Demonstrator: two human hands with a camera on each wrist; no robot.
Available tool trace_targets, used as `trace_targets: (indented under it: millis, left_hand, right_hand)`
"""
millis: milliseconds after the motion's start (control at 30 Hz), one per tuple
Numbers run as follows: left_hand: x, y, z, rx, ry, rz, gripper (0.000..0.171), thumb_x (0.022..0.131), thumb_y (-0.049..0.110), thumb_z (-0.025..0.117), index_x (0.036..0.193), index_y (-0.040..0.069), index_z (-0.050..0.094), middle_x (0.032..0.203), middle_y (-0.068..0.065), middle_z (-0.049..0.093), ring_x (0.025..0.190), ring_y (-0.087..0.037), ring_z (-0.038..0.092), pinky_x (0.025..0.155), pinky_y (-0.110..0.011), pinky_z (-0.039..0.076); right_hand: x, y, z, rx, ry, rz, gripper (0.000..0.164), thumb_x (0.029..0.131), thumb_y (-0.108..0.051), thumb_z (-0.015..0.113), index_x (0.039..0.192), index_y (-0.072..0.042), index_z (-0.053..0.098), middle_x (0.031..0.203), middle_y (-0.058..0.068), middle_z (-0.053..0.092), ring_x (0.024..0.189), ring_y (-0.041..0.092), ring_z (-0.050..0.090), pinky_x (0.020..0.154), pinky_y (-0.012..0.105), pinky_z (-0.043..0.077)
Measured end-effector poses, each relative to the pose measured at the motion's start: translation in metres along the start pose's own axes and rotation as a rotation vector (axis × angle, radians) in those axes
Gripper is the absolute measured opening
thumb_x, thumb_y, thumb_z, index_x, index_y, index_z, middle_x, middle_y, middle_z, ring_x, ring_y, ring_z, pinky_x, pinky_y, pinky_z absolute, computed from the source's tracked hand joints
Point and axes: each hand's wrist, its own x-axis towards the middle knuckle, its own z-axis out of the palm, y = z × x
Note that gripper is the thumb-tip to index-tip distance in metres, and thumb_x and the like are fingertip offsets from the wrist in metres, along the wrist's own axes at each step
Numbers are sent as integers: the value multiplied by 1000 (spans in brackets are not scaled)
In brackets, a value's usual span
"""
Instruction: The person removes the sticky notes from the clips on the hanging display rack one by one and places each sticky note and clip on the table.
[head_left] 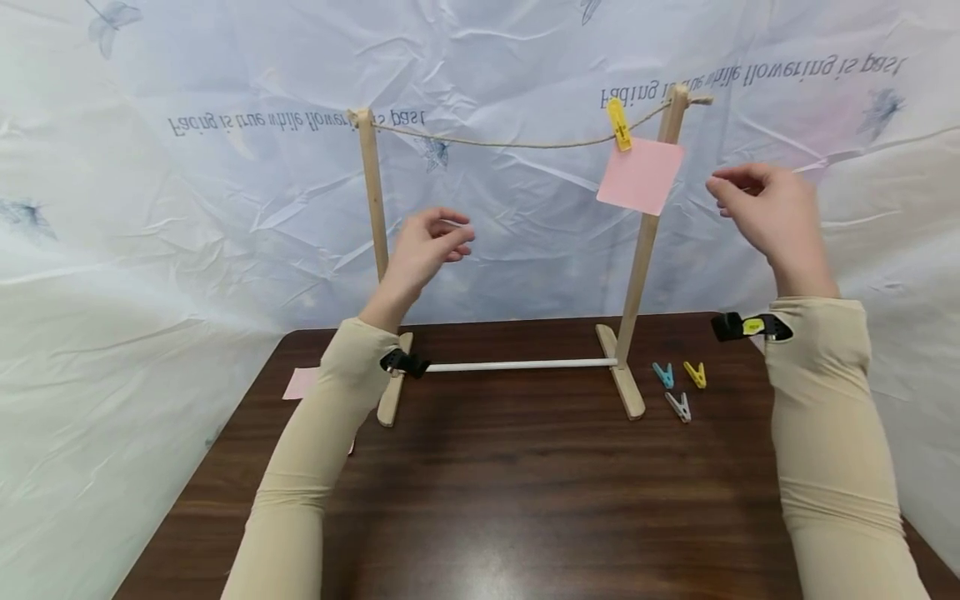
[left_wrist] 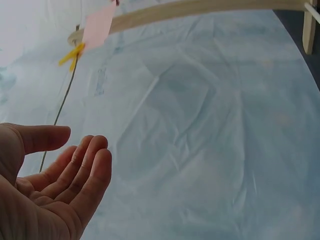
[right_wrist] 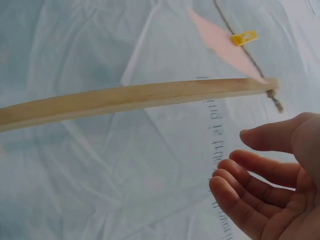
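Note:
A pink paper square (head_left: pixel 642 177) hangs from the twine line (head_left: pixel 517 145), held by a yellow clothespin (head_left: pixel 618 125) near the right post. To the right of that post my right hand (head_left: pixel 776 208) is raised in the air, fingers loosely bent, touching nothing. My left hand (head_left: pixel 426 250) hovers beside the left post, below the line, with thumb and fingers apart. Both wrist views show bare palms: the left hand (left_wrist: pixel 65 180) has the clipped paper (left_wrist: pixel 98 27) beyond it, and the right hand (right_wrist: pixel 275 175) is beside the post's tied end.
The wooden frame (head_left: pixel 643 275) stands on the dark table (head_left: pixel 510 475), its feet joined by a white rod (head_left: pixel 517 365). Blue (head_left: pixel 663 375), yellow (head_left: pixel 696 374) and white clothespins (head_left: pixel 678 407) lie right of it. Another pink paper (head_left: pixel 302 382) lies at the left, partly behind my sleeve.

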Motion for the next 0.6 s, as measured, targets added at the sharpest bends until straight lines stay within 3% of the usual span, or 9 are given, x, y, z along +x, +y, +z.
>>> trace_targets:
  millis: [167, 367, 600]
  left_hand:
    - [14, 8, 31, -11, -76, 29, 27, 98, 18, 68, 121, 4, 66, 112, -15, 71, 91, -24, 70, 80, -33, 59]
    - [28, 22, 63, -87, -136, 35, 34, 98, 20, 69, 125, -1, 64, 115, -15, 70, 100, -30, 69, 85, -35, 58]
    - [43, 30, 93, -154, -179, 24, 31, 98, 22, 68, 123, 4, 65, 118, -12, 69, 101, -27, 69, 83, -29, 57]
  right_hand:
    - [4, -15, -7, 107, 41, -20, 48, 98, -38, 64, 133, -6, 65, 93, -18, 59, 77, -3, 58, 68, 7, 46]
    - [7, -35, -10, 148, 90, -89, 41, 97, -33, 66, 128, -6, 69, 89, -20, 60, 75, -3, 60, 69, 8, 48]
    - [8, -50, -10, 222, 115, -135, 34, 97, -29, 68, 122, -7, 72, 88, -18, 62, 77, -1, 61, 73, 10, 49]
